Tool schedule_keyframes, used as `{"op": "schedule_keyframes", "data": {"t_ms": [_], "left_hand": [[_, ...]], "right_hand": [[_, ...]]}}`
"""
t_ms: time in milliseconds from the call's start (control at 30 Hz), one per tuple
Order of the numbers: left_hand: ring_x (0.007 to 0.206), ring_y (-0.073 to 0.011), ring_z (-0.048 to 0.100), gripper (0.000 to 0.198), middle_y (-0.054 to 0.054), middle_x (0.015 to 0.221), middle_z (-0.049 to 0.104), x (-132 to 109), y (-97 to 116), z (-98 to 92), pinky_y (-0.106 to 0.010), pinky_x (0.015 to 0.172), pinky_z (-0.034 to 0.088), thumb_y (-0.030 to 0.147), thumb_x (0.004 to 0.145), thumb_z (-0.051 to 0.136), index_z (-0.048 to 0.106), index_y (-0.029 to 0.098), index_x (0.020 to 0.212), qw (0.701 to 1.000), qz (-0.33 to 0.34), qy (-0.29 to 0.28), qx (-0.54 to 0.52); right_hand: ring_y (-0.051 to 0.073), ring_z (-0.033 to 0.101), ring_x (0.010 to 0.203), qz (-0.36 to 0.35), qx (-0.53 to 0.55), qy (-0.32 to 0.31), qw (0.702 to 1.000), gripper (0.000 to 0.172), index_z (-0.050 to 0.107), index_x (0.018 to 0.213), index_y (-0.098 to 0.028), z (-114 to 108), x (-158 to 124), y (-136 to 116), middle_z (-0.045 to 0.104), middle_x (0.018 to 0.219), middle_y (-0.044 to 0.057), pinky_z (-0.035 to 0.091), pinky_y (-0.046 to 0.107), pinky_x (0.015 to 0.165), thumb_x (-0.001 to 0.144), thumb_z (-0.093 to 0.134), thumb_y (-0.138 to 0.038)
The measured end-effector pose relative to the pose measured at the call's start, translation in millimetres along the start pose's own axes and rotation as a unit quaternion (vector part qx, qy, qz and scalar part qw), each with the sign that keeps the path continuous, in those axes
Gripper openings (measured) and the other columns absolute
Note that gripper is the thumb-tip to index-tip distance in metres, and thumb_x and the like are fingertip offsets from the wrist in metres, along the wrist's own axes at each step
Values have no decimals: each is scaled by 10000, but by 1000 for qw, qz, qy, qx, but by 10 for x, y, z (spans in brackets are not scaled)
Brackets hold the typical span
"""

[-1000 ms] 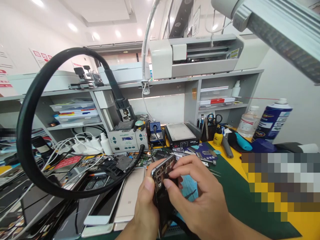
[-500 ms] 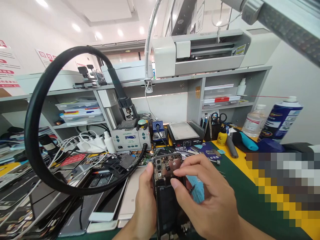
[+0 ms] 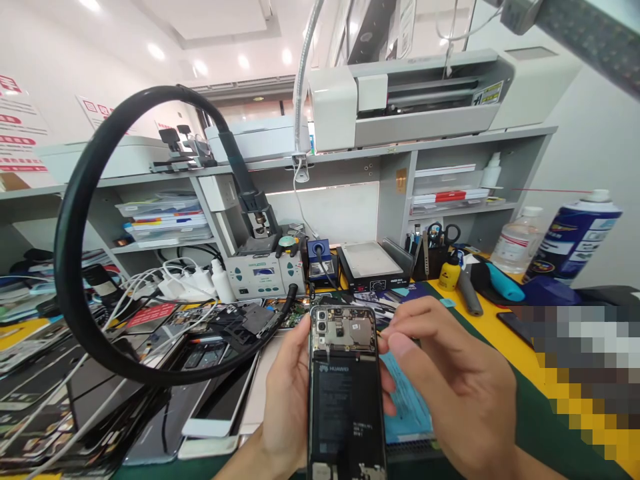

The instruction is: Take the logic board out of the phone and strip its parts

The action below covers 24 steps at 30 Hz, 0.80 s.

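My left hand (image 3: 286, 397) is wrapped round an opened smartphone (image 3: 345, 393), its thumb along the left edge and fingertips showing past the right edge. The phone's back is off, baring a black battery marked HUAWEI, with the camera lenses and circuit board above it. At the phone's upper right edge is my right hand (image 3: 457, 383), thumb and forefinger drawn together. Whether something small sits between those fingertips cannot be made out. A light blue sheet or cloth (image 3: 407, 400) lies below my right hand.
A black hose (image 3: 65, 267) loops up at the left from a rework station (image 3: 267, 277). Several phones (image 3: 220, 400) and parts crowd the left bench. Behind are a hot plate (image 3: 373, 263) and a yellow bottle (image 3: 450, 273); a spray can (image 3: 575, 237) stands at the right.
My right hand has moved right, off the phone's circuit board to beside its edge. The phone now faces me more squarely, its battery in plain view. The whole view has shifted slightly.
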<state>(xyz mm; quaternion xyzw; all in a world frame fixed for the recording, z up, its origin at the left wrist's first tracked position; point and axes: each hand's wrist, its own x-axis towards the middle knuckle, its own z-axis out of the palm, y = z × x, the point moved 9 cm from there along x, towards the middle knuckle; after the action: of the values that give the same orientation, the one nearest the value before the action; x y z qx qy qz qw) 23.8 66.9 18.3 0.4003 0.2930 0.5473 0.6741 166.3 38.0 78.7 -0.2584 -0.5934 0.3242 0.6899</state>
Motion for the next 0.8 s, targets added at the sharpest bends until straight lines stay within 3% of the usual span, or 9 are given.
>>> {"op": "schedule_keyframes", "data": {"t_ms": [133,267,333,433,500,533,633,700,800], "left_hand": [[931,-388,739,594,-108,785,775,0,-6,44,-498,707,607,677,921,408,778,217,985,1000,-7,-24,-17],[832,-371,746,787,-135,824,772,-61,-114,271,-501,728,584,755,909,241,787,192,981,983,-81,-152,-70],[781,-345,740,870,-151,856,767,-73,-123,324,-479,737,573,783,891,185,788,167,1011,976,-99,-179,-69],[734,-291,726,905,-157,879,762,-3,-121,238,-400,681,573,808,880,195,781,138,1041,984,-111,-128,-58],[750,-275,726,932,-157,898,763,57,-127,156,-374,675,586,835,870,196,774,130,1068,987,-119,-88,-59],[758,-272,728,949,-155,902,765,86,-132,112,-373,683,594,846,864,189,771,129,1082,988,-124,-71,-60],[743,-264,738,961,-146,910,778,166,-120,-27,-379,674,616,856,862,188,775,134,1102,989,-128,-36,-69],[750,-274,750,925,-144,954,790,209,-80,-117,-394,659,623,847,870,228,778,145,1114,990,-121,-28,-70],[732,-283,751,868,-150,935,795,260,38,-309,-394,624,617,822,884,294,783,138,1100,995,-85,20,-45]], "right_hand": [[113,558,489,27,25,-7,999,159,688,817,-223,37,-17,65,506,881,37,518,239,289,956,611,-218],[104,544,448,25,23,-13,999,126,670,842,-237,30,17,51,516,881,34,497,240,278,956,618,-225],[132,564,507,10,-14,12,1000,148,659,821,-243,-89,117,-6,545,843,42,520,254,338,962,622,-268],[183,592,716,-25,-81,107,991,297,633,718,-238,-470,353,-168,547,786,50,577,299,587,996,574,-325],[144,578,720,-6,-80,119,990,346,622,722,-242,-686,550,-192,529,800,26,549,284,663,1030,479,-301],[126,577,690,4,-94,111,989,324,635,745,-245,-771,650,-192,546,804,16,531,267,631,1023,472,-278],[106,589,617,31,-160,60,985,153,712,898,-266,-971,906,-99,631,792,-8,493,233,545,932,588,-184],[99,563,520,54,-211,-10,976,120,734,809,-230,-1025,1017,81,622,650,-15,430,200,445,886,662,-173],[32,384,348,64,-273,-110,953,288,668,614,-173,-1058,1065,417,530,495,-46,269,152,330,890,723,-235]]}}
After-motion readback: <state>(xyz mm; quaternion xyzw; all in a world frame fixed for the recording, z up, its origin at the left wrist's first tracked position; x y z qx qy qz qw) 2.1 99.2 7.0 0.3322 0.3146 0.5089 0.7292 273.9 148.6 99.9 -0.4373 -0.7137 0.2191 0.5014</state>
